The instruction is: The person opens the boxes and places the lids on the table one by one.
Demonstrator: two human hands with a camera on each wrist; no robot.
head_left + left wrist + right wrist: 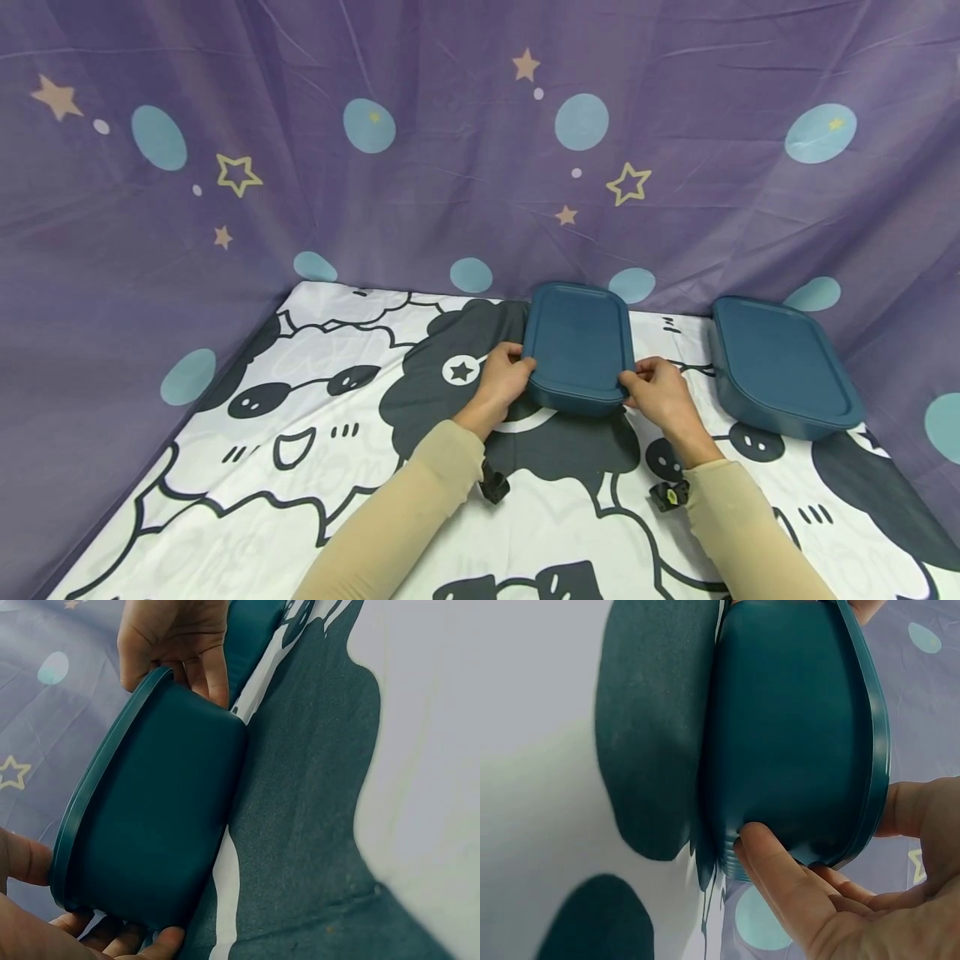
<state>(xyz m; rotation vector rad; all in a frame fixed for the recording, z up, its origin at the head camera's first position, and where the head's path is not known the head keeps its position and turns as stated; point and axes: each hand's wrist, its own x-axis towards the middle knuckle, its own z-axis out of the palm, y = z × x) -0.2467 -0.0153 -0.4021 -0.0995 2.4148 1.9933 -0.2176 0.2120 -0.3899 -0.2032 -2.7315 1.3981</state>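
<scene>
A dark blue lidded rectangular container (578, 342) sits at the back middle of the cloth-covered table, its lid on. My left hand (504, 377) grips its left side near the front corner, thumb at the lid's edge and fingers against the wall. On the opposite side my right hand (660, 392) holds the front right corner the same way. In the left wrist view the container's front wall (161, 795) rests on the cloth between both hands. The right wrist view shows the right fingers (780, 877) spread along the container's side. What is inside is hidden.
A second dark blue lidded container (783, 362) stands to the right, near the back edge. White cloth with black cartoon sheep (300, 417) covers the table. A purple curtain (450, 225) with stars and dots hangs right behind and along both sides.
</scene>
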